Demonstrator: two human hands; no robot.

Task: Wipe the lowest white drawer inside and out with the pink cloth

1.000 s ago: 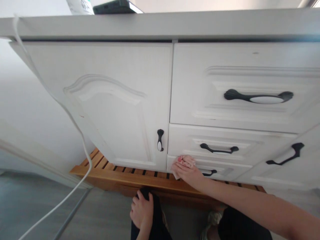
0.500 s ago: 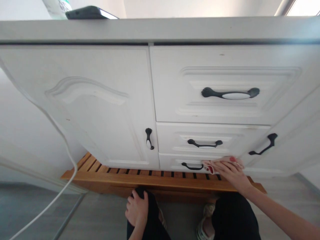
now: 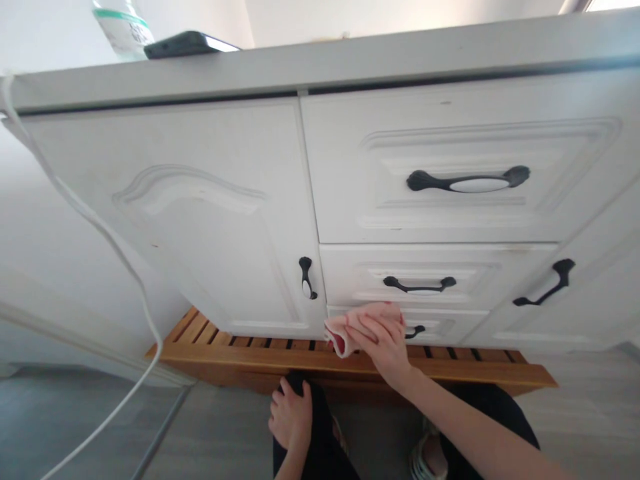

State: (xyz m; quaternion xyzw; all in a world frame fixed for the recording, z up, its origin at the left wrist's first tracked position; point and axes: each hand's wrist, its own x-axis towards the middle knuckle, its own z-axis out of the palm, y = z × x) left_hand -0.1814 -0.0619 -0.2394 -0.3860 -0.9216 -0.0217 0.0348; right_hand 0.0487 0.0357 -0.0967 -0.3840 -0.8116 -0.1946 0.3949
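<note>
the middle of the bottom drawer (image 3: 447, 327) is hidden by the cloth (image 3: 367, 320) and the right hand (image 3: 385, 347); the bottle (image 3: 123, 30) is cut off at the top edge; its label print is too small to be read.

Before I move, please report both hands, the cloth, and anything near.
Right hand holds pink cloth at bottom drawer; left hand on knee; drawer handle partly hidden beside right hand.

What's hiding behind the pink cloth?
The bottom drawer. Its right part shows, with one end of the black handle. The cloth and right hand hide the handle's other end.
</note>
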